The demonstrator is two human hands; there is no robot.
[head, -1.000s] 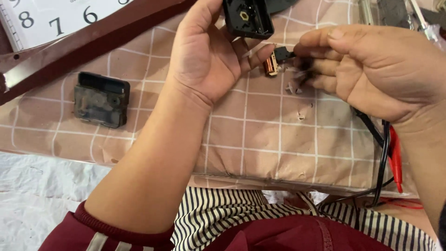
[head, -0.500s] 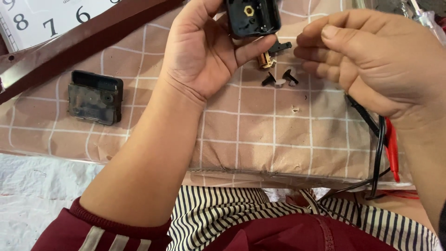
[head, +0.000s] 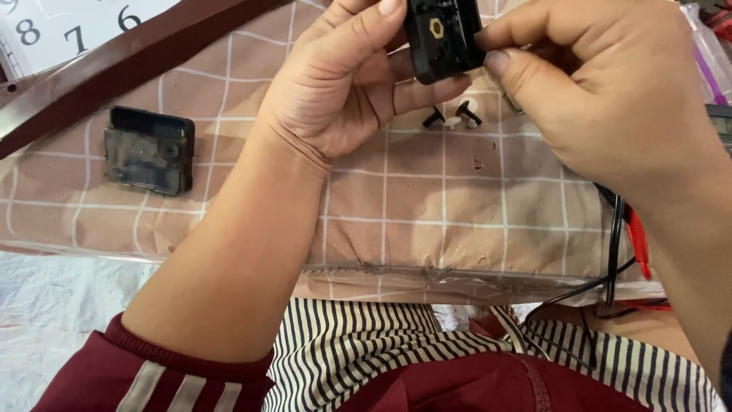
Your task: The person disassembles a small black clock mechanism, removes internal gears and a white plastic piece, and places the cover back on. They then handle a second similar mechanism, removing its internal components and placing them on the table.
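Dark brown wood, the edge of a wall clock frame (head: 137,57), runs along the ten o'clock corner of the view, with a strip of white clock dial (head: 69,23) above it. Below that, at nine o'clock, a worn black plastic box with an open back, a spare clock mechanism case (head: 149,150), lies flat on the pink checked cloth (head: 396,221) covering the work surface, well apart from both hands.

The left hand (head: 343,99) reaches up toward twelve o'clock with its palm turned to the camera. Its fingers curl around the left side and underside of a small black square plastic clock movement (head: 444,34), seemingly to steady it and keep its face in sight. The right hand (head: 610,99) comes in from three o'clock, thumb and forefinger closed on the movement's right edge, so both hands grip it together above the cloth. The movement is matt black with rounded corners and a small brass-coloured hexagonal hub at its centre; its upper part is cut off by the frame.

Just below it, at one o'clock, a few tiny black and white loose parts (head: 454,118) rest on the cloth. At four o'clock, black and red cables (head: 621,252) hang over the table edge.
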